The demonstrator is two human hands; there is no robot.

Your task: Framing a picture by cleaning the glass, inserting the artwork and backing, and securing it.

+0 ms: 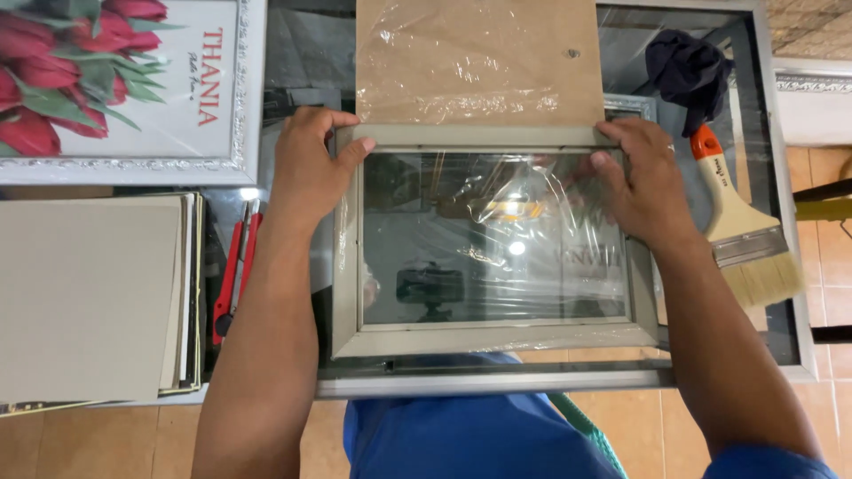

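A small grey picture frame (493,339) with glass lies flat on a glass-topped table, loosely covered in clear plastic wrap (497,204). My left hand (306,164) grips its upper left corner, thumb on the top rail. My right hand (643,182) holds the upper right corner, thumb pressing on the wrap over the glass. A brown backing board (479,53), also under plastic, lies just beyond the frame's top rail.
A wide paintbrush (741,226) with an orange handle end lies to the right, a dark cloth (688,71) behind it. A red utility knife (235,266) and a stack of grey boards (89,293) sit to the left. A framed tulip print (124,84) is at the back left.
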